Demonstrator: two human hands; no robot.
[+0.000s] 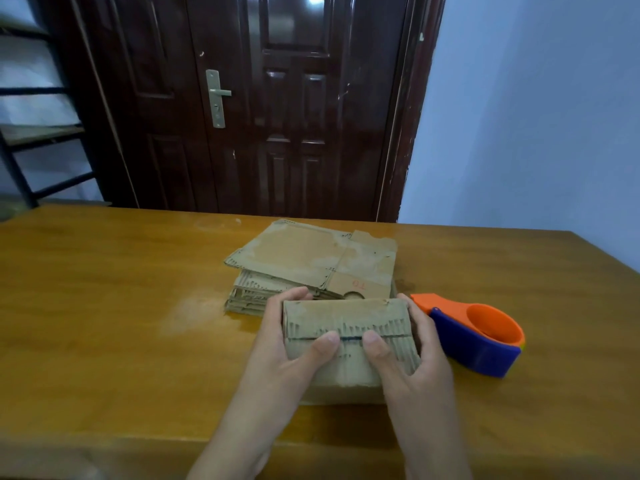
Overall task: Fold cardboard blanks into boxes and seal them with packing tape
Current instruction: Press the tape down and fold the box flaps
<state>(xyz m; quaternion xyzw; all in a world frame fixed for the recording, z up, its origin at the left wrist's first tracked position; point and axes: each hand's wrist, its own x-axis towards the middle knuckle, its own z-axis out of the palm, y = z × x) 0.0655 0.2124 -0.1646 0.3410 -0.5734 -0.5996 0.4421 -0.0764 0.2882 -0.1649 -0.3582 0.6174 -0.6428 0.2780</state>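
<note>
A worn, rough corrugated cardboard box [348,336], its flaps folded closed, is gripped by the left hand [294,355] and right hand [412,362], thumbs pressing the seam.

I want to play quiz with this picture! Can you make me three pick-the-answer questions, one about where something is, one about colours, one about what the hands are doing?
1. Where is the tape dispenser?
A. right of the box
B. on the flat cardboard stack
C. on the floor

2. What colours is it?
A. green and white
B. orange and blue
C. all black

3. What are the left hand and right hand doing?
A. waving
B. pulling tape
C. holding the box flaps closed

Answers: 1 A, it sits on the table beside the right hand. 2 B, orange top, blue body. 3 C, both thumbs press at the seam.
</note>
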